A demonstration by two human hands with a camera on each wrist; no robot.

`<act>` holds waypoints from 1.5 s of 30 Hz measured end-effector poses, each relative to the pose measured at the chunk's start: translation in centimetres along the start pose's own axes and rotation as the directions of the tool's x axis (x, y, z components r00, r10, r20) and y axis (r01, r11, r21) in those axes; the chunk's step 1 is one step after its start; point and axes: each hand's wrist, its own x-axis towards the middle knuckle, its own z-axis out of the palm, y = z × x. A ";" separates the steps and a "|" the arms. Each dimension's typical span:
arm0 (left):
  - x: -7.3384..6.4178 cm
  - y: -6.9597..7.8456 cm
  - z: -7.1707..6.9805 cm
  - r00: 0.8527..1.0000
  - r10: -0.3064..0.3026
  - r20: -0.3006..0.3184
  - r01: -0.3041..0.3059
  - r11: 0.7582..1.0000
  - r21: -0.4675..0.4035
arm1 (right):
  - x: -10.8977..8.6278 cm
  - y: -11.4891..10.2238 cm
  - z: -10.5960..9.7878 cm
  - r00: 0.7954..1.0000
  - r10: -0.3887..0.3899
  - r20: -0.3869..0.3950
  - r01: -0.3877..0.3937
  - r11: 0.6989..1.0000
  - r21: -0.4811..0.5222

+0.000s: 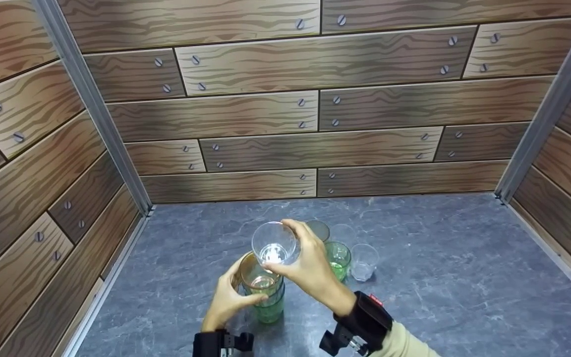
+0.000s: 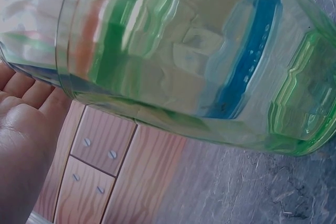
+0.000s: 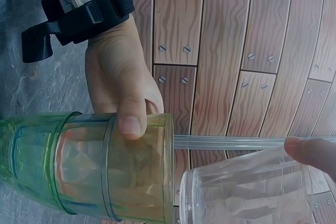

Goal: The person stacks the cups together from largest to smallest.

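Note:
My left hand (image 1: 230, 297) grips the upper part of a stack of nested tumblers (image 1: 268, 311), thumb and fingers round the amber top one. Green shows on the outside of the stack, with a blue and an orange band inside in the left wrist view. Above its mouth, my right hand (image 1: 311, 265) holds a clear tumbler (image 1: 272, 254) between thumb and fingers. In the right wrist view the base of that clear tumbler (image 3: 247, 190) faces the rim of the amber tumbler (image 3: 144, 174), with a small gap between them.
Right of the stack on the grey marbled tabletop (image 1: 444, 277) stand a green tumbler (image 1: 337, 260), a clear tumbler (image 1: 364, 265), a greyish one (image 1: 319, 230) and another faint clear one (image 1: 343, 232). Wood-patterned panels (image 1: 260, 114) wall the back and both sides.

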 end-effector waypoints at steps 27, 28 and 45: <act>-0.1 -0.1 -0.1 1.000 -0.020 0.000 0.020 1.000 0.012 | -1.0 0.1 1.6 0.994 0.044 0.097 -0.049 0.998 0.051; -0.1 -0.1 -0.1 1.000 -0.019 0.000 0.019 1.000 0.012 | -1.0 0.1 1.7 0.994 0.044 0.099 -0.049 0.998 0.047; -0.1 0.1 0.0 0.999 -0.051 0.008 0.051 0.999 -0.013 | -1.0 0.4 2.2 0.986 0.081 0.148 -0.090 0.995 0.051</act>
